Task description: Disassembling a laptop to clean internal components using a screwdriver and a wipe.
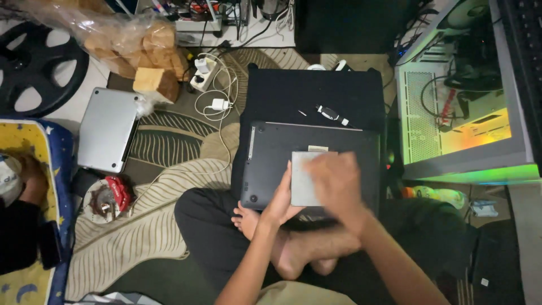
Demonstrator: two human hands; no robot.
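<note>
A dark laptop [271, 164] lies upside down on a low black table [282, 90], over my crossed legs. My left hand [281, 199] grips the left edge of a flat grey rectangular part [302, 181] resting on the laptop's underside. My right hand [337, 183] is blurred with motion and lies over the right side of that part; whether it grips it cannot be told.
A small silver and black object [330, 113] lies on the black table. A closed silver laptop [107, 129] sits on the patterned rug at left, next to a brake disc with a red caliper [107, 197]. An open lit computer case [463, 107] stands at right. Another person sits at far left [22, 186].
</note>
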